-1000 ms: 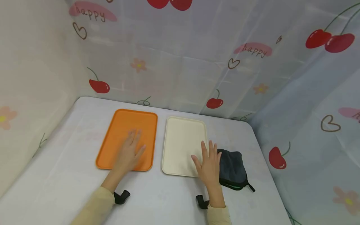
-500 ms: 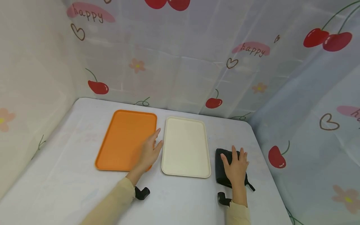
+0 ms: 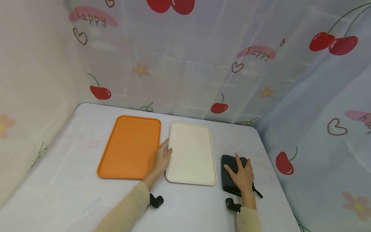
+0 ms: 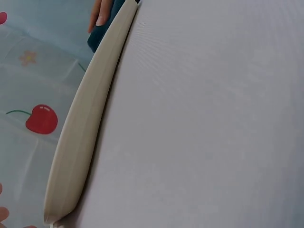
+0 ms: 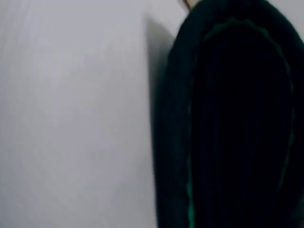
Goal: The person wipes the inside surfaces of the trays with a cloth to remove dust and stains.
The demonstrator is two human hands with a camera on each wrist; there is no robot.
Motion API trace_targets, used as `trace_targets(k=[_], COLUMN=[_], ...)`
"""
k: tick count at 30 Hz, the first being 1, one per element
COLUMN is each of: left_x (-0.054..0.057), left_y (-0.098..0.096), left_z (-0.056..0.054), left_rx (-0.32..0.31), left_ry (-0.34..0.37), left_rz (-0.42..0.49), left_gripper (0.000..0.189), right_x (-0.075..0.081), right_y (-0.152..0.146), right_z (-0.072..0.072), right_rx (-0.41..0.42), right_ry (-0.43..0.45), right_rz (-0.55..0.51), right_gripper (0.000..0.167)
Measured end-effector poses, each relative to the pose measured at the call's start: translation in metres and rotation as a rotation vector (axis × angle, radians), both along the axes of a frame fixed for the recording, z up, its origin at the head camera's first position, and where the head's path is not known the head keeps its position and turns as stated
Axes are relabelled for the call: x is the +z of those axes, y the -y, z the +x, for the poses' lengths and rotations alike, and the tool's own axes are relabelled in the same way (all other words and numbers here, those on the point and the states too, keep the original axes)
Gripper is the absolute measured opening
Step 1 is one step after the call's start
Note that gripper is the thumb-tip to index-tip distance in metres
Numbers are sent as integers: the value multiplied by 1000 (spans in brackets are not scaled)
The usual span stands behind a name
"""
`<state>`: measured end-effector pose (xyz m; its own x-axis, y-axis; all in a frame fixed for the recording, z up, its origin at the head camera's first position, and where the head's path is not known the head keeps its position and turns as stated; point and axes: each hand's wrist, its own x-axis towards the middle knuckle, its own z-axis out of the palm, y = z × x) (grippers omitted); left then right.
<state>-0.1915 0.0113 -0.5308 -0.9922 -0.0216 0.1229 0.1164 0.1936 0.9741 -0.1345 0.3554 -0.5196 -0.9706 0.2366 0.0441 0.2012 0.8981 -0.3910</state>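
In the head view my left hand is at the left rim of the cream tray, over the right side of the orange tray. Its thumb reaches the cream rim; whether the fingers touch it is unclear. The left wrist view shows the side of the cream tray close up, with a few fingertips at the lower left corner. My right hand rests on a dark cloth pouch right of the cream tray, fingers spread. Its mouth gapes, edged in green, in the right wrist view.
All three items lie on a white-covered table. A patterned curtain stands behind the far edge and along both sides. A black strap sticks out at the pouch's near right.
My left hand has moved right, from over the orange tray to the cream tray's left rim. My right hand has gone from the cream tray's right side onto the pouch.
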Motion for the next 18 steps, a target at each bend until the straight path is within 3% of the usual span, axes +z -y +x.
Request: trace_targets(k=[10, 18], left_x=[-13, -19], left_y=[-11, -20], left_z=[-7, -14], left_rx=[31, 153], left_ry=[-27, -75], left_rz=[64, -101], left_gripper=[51, 48], right_x=[-17, -19], right_y=[7, 13], right_z=[-8, -12], right_rx=[-118, -200], right_ry=[-34, -40], right_rz=[40, 35], right_gripper=[86, 85])
